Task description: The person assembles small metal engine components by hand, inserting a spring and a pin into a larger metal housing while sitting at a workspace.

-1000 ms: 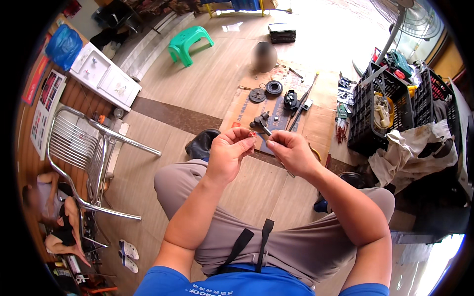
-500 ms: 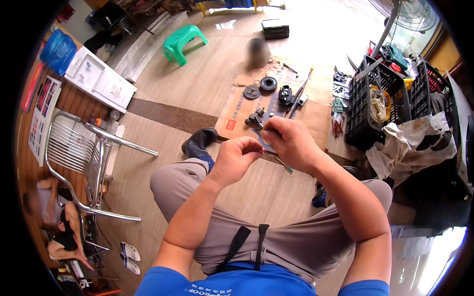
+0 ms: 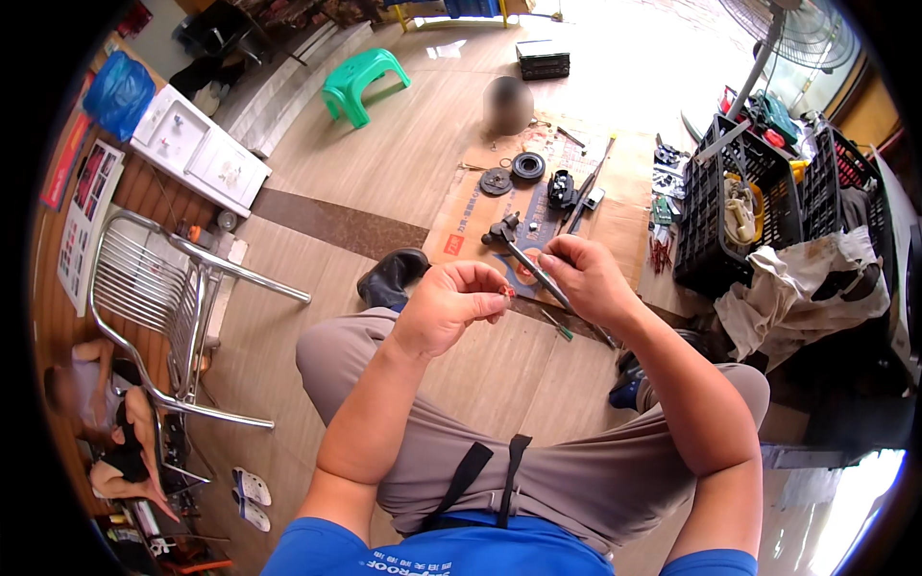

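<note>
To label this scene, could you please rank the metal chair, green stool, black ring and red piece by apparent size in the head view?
Largest to smallest:
Metal chair
Green stool
Black ring
Red piece in the left hand

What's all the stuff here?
small piece: 1, red, in left hand
metal tool: 1, dark, beside right hand
cardboard: at least 1, brown, on floor
round parts: 2, dark, on cardboard
other parts: several, mostly dark, on cardboard
stool: 1, green, top left
chair: 1, silver, left
bag: 1, blue, top left
cabinet: 1, white, top left
big crates: 2, black, right
fan: 1, grey, top right
slippers: 2, white, bottom left
seated person: 1, pale top, left
trousers: 1, grey, bottom
shirt: 1, blue, bottom
hands: 2, bare, middle
</note>
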The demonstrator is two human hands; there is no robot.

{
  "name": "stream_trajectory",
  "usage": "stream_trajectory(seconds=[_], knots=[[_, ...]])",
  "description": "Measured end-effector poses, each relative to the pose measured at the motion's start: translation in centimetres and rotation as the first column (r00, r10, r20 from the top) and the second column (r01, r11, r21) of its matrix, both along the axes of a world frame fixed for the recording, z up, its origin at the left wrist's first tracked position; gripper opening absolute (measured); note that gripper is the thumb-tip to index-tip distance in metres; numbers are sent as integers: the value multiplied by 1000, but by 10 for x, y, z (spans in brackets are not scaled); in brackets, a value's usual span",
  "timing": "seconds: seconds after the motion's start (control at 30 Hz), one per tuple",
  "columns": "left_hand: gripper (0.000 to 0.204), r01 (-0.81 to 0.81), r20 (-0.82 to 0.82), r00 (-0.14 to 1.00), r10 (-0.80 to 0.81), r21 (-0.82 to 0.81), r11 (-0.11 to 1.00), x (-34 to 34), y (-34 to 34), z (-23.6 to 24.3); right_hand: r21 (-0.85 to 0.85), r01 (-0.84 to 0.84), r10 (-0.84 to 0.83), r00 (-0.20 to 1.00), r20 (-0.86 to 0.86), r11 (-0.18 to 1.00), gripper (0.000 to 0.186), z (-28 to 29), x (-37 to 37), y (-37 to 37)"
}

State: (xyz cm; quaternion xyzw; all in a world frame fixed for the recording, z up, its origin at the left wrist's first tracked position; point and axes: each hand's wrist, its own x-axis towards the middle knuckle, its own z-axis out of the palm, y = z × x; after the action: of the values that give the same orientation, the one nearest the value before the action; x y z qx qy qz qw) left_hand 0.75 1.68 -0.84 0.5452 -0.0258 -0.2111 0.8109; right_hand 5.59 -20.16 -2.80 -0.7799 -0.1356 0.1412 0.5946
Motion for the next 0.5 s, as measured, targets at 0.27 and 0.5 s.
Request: stream_trajectory(seconds=[0.27, 0.5], knots=[[9, -311, -20, 950, 311, -121, 943, 8, 0, -5, 59, -33, 40, 992, -121, 998, 19, -6, -7, 5], [11, -420, 121, 903, 412, 49, 906, 9, 2, -8, 39, -162, 162, 875, -455, 986, 20, 0, -8, 0]])
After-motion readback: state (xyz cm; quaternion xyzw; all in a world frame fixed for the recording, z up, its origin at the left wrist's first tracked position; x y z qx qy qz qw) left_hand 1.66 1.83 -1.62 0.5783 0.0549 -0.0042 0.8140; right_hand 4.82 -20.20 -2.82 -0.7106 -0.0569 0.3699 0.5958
